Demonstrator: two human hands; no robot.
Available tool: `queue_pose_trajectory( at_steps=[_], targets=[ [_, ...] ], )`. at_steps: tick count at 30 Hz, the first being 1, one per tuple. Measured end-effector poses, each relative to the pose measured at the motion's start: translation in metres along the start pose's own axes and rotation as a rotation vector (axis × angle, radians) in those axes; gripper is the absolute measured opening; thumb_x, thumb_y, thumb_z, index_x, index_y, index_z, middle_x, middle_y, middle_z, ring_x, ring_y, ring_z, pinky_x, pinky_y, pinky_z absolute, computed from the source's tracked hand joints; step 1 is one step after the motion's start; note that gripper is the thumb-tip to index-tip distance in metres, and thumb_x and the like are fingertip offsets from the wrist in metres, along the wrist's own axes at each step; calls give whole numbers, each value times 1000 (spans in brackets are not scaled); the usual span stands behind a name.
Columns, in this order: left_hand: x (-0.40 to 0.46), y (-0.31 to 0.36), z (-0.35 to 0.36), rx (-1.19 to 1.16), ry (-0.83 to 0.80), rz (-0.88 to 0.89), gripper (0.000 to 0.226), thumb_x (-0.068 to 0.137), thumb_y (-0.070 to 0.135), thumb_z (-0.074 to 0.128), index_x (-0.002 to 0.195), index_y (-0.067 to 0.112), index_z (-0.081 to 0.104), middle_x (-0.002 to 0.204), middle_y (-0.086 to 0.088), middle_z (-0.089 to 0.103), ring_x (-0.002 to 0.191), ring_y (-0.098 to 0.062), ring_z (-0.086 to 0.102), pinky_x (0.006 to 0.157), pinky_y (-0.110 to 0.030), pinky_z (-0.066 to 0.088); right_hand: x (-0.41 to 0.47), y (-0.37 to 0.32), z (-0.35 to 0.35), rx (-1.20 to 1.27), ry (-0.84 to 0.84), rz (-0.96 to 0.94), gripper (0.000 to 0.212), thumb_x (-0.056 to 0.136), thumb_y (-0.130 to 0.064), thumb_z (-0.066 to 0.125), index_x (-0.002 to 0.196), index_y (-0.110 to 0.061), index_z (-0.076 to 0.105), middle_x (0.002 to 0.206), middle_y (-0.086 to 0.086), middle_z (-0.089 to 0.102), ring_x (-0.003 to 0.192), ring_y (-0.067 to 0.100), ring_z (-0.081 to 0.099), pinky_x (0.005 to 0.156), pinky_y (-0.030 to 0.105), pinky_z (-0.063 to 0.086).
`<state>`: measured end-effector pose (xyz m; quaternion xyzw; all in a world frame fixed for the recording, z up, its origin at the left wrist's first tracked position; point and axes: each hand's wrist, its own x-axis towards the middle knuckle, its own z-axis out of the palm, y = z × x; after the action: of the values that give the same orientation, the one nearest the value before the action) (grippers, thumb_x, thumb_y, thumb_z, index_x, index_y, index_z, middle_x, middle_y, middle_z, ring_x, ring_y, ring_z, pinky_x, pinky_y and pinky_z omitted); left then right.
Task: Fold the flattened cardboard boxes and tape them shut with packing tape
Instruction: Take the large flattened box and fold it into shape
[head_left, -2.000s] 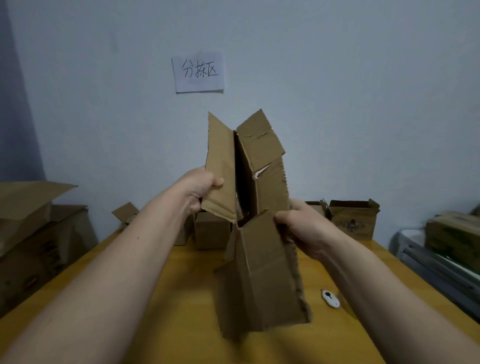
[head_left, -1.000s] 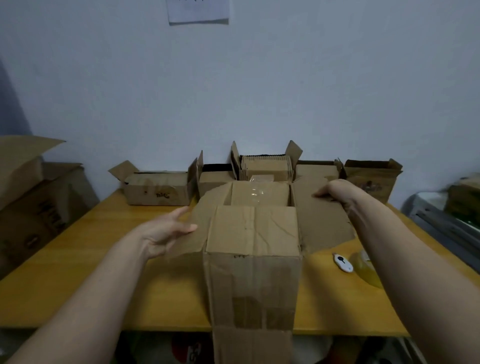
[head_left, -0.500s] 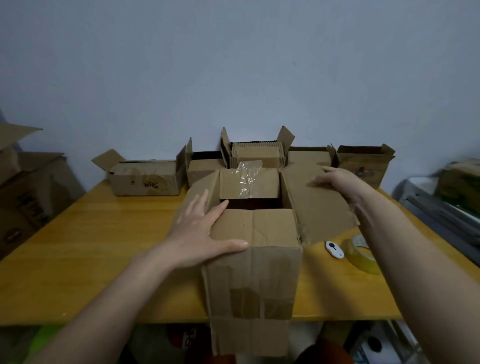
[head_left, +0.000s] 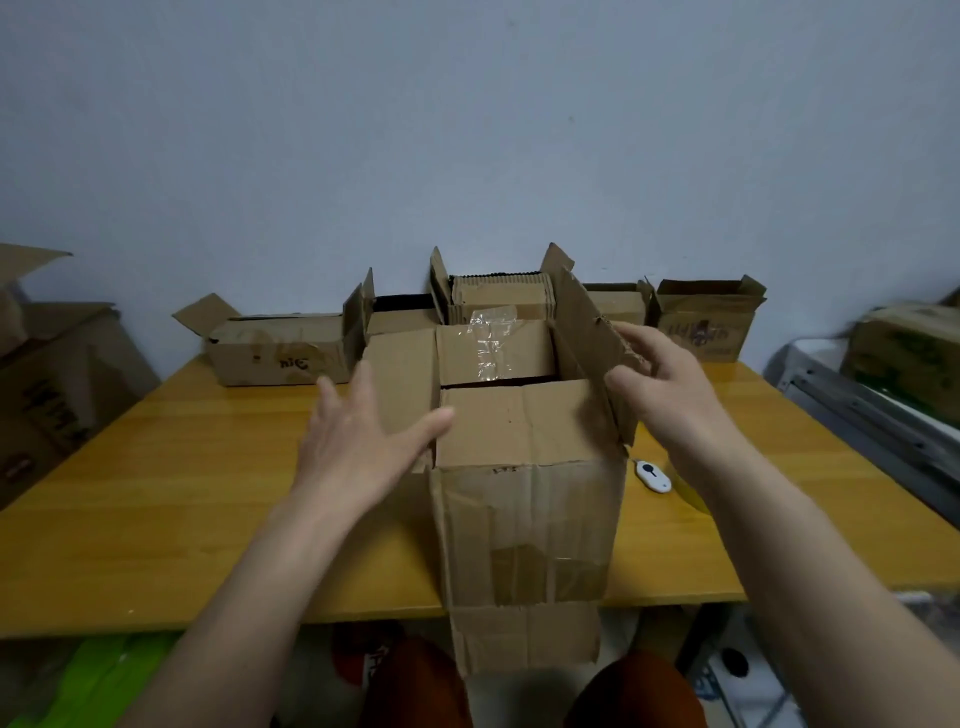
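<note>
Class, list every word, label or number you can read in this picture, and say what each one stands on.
"nie", roughly, a dark scrawl: low box at back left.
Dark print, too blurred to read: back right box.
Print, too blurred: left stack; far right carton.
Small marks, unreadable: near box.

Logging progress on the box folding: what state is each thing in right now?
Cardboard box: upright at the table edge, top not closed, no fresh tape on.
Near flap: folded down flat.
Far flap: old clear tape stuck on it.
Right flap: raised, gripped by the right hand.
Left flap: splayed outward, left hand flat on it.
Boxes along the wall: open.
</note>
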<state>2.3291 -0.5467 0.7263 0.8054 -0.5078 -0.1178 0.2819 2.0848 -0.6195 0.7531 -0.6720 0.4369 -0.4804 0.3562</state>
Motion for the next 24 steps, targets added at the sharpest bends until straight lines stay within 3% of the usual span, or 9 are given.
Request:
queue_pose_trajectory(
  at_steps=[3, 5, 6, 9, 11, 14, 17, 20, 24],
  targets=[
    [-4, -7, -9, -415, 137, -15, 111, 70, 56, 75, 154, 32, 6, 155, -4, 32, 136, -27, 39, 107, -50, 39, -3, 12, 12, -46, 53, -26, 42, 93, -9, 52, 132, -24, 52, 120, -6, 61, 109, 12, 57, 94, 37, 49],
    [-15, 6, -5, -612, 154, 186, 113, 69, 54, 77, 153, 37, 2, 150, 7, 37, 133, -17, 40, 104, -38, 38, -4, 15, 18, -102, 50, -55, 39, 96, -15, 52, 134, -23, 51, 125, -5, 59, 116, 12, 53, 96, 30, 44],
    [-21, 13, -1, -623, 65, 307, 114, 68, 61, 75, 152, 42, 0, 150, 15, 36, 135, -13, 37, 105, -36, 34, -5, 16, 21, -128, 39, -77, 40, 96, -18, 53, 136, -22, 50, 128, -6, 58, 118, 11, 51, 96, 27, 42],
    [-26, 26, 20, -185, -234, 523, 104, 64, 83, 58, 148, 52, 5, 157, 24, 16, 146, -9, 14, 116, -48, 24, -8, 15, 26, -191, -24, -159, 41, 95, -22, 56, 136, -22, 51, 130, -4, 57, 122, 12, 49, 99, 28, 40],
    [-20, 25, 30, 115, -257, 553, 96, 70, 80, 54, 150, 47, 11, 159, 23, 6, 148, -7, -2, 120, -50, 14, -10, 18, 26, -284, -103, -163, 45, 93, -28, 59, 137, -24, 50, 136, -2, 52, 128, 15, 44, 102, 29, 36],
    [-20, 28, 35, 182, -225, 530, 89, 78, 72, 54, 151, 44, 13, 162, 15, -2, 148, -10, -11, 119, -42, 5, -15, 26, 22, -432, -241, -109, 67, 80, -59, 60, 140, -36, 45, 153, -2, 29, 141, 17, 23, 115, 41, 24],
    [-24, 29, 36, 202, -233, 452, 87, 79, 72, 53, 151, 44, 13, 163, 7, -7, 148, -15, -16, 120, -43, 4, -18, 27, 19, -407, -306, -44, 77, 64, -77, 55, 130, -37, 57, 158, -4, 18, 143, 14, 19, 115, 43, 25],
    [-40, 42, 37, 177, -205, 380, 85, 82, 70, 53, 152, 39, 16, 163, 0, -9, 147, -19, -19, 121, -44, 4, -13, 28, 24, -365, -189, -19, 55, 76, -71, 48, 103, -31, 74, 151, -1, 36, 137, 14, 34, 108, 35, 31],
    [-68, 53, 31, 343, -297, 452, 90, 83, 62, 60, 153, 35, 8, 162, -5, -9, 148, -26, -17, 120, -45, 4, 2, 32, 24, -245, 28, -11, 32, 87, -41, 64, 69, -19, 77, 112, -2, 70, 105, 8, 61, 92, 39, 48]
  ],
)
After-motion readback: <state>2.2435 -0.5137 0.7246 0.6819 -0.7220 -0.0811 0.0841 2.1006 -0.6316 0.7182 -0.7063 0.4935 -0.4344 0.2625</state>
